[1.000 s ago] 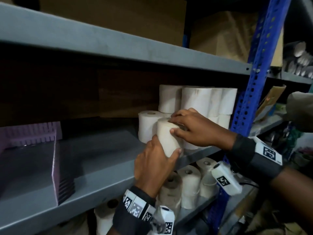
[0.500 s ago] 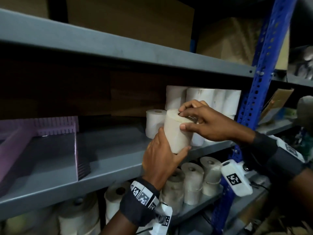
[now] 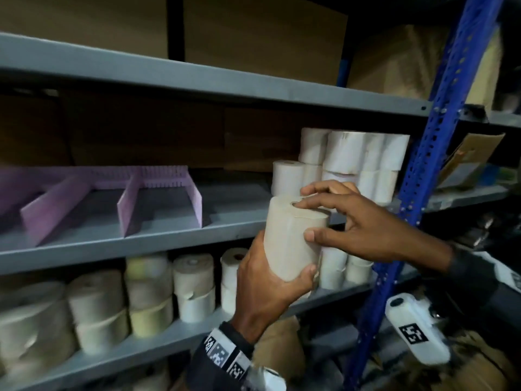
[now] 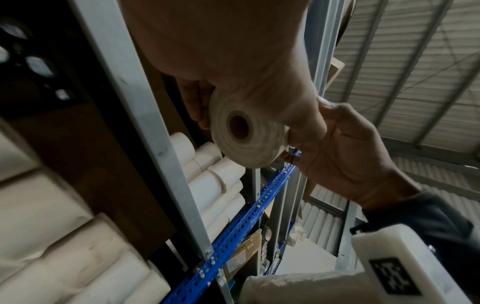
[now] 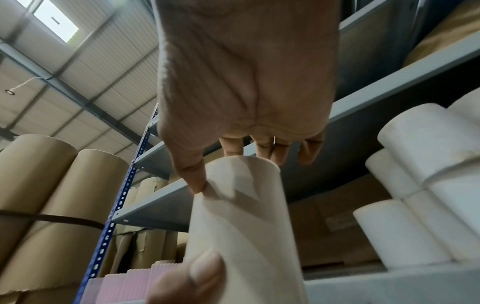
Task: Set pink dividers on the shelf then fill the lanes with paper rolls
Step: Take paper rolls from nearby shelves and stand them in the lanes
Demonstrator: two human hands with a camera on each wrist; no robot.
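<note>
A cream paper roll (image 3: 290, 238) is held upright in front of the middle shelf (image 3: 169, 235), off its surface. My left hand (image 3: 270, 280) grips its lower part from below; the roll's open core end (image 4: 239, 127) faces the left wrist view. My right hand (image 3: 346, 221) holds the roll's top (image 5: 241, 205), fingers over the upper rim, thumb on the side. Pink dividers (image 3: 127, 198) stand on the shelf's left part, forming lanes with nothing in them. A stack of white rolls (image 3: 344, 167) sits at the shelf's right end.
A blue perforated upright (image 3: 417, 193) rises just right of my hands. The lower shelf holds several paper rolls (image 3: 146, 294). Cardboard boxes (image 3: 253, 38) fill the top shelf. Large brown paper rolls (image 5: 52, 195) stand on a neighbouring rack.
Both hands have lifted the cream roll off the shelf and drawn it out toward me. The head view has swung left, showing more pink dividers.
</note>
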